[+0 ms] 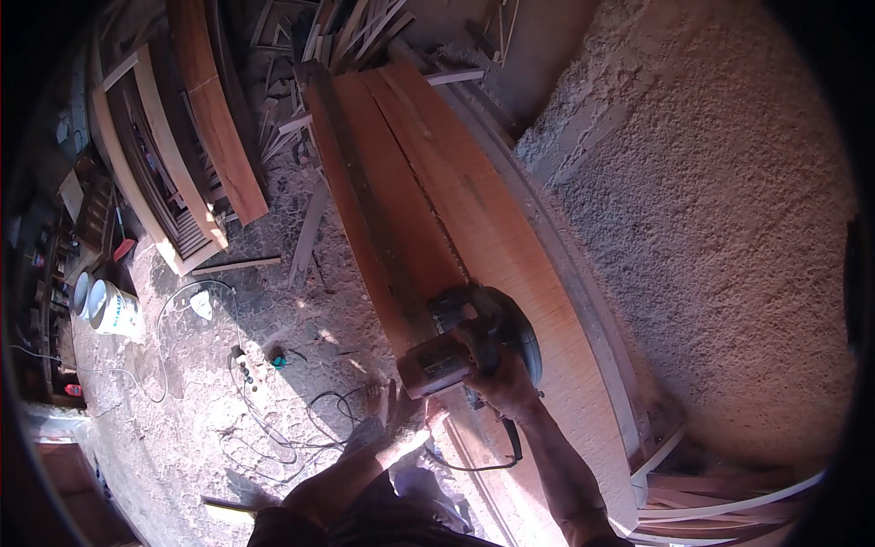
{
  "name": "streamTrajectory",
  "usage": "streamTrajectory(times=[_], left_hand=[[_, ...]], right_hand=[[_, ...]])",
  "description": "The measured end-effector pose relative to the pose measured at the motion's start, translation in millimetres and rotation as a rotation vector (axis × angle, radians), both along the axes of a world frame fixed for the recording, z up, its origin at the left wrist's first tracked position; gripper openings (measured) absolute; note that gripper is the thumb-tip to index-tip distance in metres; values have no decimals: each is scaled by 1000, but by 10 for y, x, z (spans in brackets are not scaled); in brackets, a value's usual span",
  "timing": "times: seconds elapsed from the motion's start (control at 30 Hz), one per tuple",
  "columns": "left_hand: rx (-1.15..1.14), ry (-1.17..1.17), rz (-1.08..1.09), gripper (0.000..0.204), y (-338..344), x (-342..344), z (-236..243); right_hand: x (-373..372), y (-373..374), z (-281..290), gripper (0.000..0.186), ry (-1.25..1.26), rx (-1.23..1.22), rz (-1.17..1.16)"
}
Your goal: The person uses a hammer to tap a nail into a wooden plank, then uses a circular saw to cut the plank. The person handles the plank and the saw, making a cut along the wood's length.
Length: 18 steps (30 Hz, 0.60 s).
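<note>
Your right hand [509, 385] has its fingers clamped on the handle [488, 357], the sensible hold, of a likely heavy, rigid power saw [497, 317] atop the reddish board [497, 214]; your left hand's [406, 419] grip is unclear.

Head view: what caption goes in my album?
Right grip on a dark, round-guarded power saw atop a long orange-brown wooden board, at the end of a thin dark slit.

Right fingers [503, 383] around a power saw [434, 365] atop an orange-brown board [515, 264], left fingers [392, 401] nearby
</note>
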<state>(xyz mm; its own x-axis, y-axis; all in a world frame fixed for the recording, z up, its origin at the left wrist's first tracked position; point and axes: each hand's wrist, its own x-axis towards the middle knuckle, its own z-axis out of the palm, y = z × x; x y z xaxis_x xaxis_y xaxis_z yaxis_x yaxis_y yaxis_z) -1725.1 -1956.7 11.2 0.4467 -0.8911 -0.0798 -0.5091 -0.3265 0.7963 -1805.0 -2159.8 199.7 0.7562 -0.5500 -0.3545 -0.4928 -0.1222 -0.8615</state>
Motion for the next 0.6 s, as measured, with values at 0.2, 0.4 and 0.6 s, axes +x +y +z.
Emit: streamTrajectory(times=[0.2, 0.4, 0.6], left_hand=[[-69, -353, 23, 80, 11, -30, 254], [-11, -298, -11, 87, -23, 14, 378], [46, -331, -10, 93, -10, 37, 562]], right_hand=[[147, -64, -67, 52, -43, -17, 16], [310, -123, -28, 51, 40, -20, 16], [508, -165, -52, 37, -44, 22, -3]])
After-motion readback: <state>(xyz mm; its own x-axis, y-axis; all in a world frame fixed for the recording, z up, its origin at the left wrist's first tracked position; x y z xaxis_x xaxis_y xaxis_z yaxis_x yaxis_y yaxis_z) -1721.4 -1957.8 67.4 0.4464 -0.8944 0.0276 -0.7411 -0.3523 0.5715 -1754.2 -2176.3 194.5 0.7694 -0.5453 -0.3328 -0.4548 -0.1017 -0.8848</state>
